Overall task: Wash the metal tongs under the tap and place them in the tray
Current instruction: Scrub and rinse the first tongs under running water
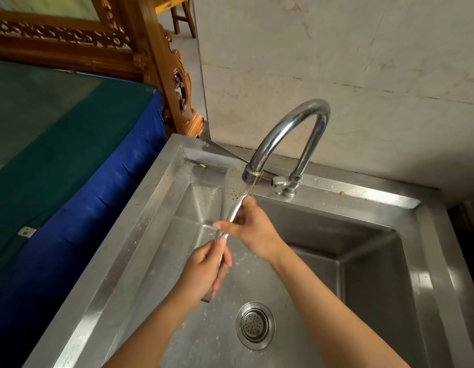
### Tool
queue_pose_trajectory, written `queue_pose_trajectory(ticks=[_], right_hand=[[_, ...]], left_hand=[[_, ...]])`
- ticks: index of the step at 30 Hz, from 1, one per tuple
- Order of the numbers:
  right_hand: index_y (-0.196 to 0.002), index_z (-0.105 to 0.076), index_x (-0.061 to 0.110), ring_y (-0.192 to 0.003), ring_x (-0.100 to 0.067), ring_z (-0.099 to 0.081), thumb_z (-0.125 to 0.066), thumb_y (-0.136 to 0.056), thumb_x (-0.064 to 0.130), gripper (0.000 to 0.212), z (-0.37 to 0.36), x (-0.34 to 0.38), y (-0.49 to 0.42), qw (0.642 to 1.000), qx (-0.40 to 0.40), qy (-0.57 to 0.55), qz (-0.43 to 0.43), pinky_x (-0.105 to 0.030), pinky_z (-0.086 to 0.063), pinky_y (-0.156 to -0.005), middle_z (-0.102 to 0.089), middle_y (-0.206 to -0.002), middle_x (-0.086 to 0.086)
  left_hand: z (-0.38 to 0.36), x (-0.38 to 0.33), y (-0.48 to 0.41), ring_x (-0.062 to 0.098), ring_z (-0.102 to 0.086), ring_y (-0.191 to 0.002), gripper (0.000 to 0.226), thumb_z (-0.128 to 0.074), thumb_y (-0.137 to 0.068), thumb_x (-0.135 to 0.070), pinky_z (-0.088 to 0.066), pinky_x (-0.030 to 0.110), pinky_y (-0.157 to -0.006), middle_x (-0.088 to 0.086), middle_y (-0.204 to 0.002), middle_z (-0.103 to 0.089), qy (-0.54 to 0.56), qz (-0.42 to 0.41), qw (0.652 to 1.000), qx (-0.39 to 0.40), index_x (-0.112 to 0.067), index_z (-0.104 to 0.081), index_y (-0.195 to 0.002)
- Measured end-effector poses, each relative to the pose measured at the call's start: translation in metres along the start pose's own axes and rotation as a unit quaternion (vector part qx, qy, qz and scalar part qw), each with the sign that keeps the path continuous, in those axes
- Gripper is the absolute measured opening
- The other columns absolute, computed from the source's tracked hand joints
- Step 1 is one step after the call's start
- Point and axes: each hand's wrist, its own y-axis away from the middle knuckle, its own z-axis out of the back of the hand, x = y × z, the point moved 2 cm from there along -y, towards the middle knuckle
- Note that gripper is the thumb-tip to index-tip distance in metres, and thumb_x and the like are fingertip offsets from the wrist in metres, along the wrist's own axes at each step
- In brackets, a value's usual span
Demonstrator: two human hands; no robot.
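Observation:
The metal tongs [234,189] slant up from lower left to the spout of the chrome tap [289,128], their perforated head right under the spout where water runs. My left hand [204,269] grips the lower handle end, which pokes out below my fist. My right hand [250,224] wraps around the middle of the tongs just below the head. All of this is over the steel sink [156,235]. No tray is in view.
The sink's round drain strainer [255,325] lies below my hands. A small tap lever [279,183] sits at the tap's base on the back rim. A blue and green cloth-covered surface [58,155] borders the sink's left; carved wooden furniture [161,75] stands behind it.

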Motion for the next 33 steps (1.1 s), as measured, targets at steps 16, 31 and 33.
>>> queue_pose_trajectory(ticks=[16, 31, 33], right_hand=[[-0.101, -0.045, 0.014, -0.069, -0.001, -0.049, -0.069, -0.080, 0.032, 0.037, 0.019, 0.013, -0.010, 0.990, -0.079, 0.099, 0.064, -0.011, -0.044, -0.061, -0.051, -0.079, 0.012], [-0.071, -0.054, 0.012, -0.054, -0.018, -0.045, -0.028, -0.099, 0.035, 0.045, 0.054, 0.006, -0.014, 0.925, -0.367, 0.094, -0.041, -0.034, -0.041, -0.059, -0.051, -0.059, -0.001], [-0.098, -0.056, 0.008, -0.065, -0.021, -0.051, -0.028, -0.099, 0.021, 0.032, 0.059, 0.006, -0.010, 0.933, -0.310, 0.181, -0.034, -0.038, -0.045, -0.066, -0.058, -0.073, -0.002]], left_hand=[[-0.012, 0.003, 0.009, 0.016, -0.033, -0.026, 0.048, -0.038, -0.082, -0.057, -0.034, 0.022, -0.035, -0.001, -0.030, -0.039, 0.021, 0.005, 0.999, 0.034, -0.021, -0.051, -0.054], [-0.009, -0.002, 0.022, 0.002, -0.044, -0.038, 0.043, -0.051, -0.092, -0.025, -0.032, 0.008, -0.044, -0.007, -0.041, -0.048, -0.161, -0.083, 0.977, -0.113, -0.022, -0.048, -0.050], [-0.008, 0.000, 0.020, 0.004, -0.048, -0.048, 0.042, -0.052, -0.092, -0.026, -0.033, 0.010, -0.049, -0.006, -0.049, -0.048, -0.213, -0.089, 0.963, -0.137, -0.022, -0.046, -0.050]])
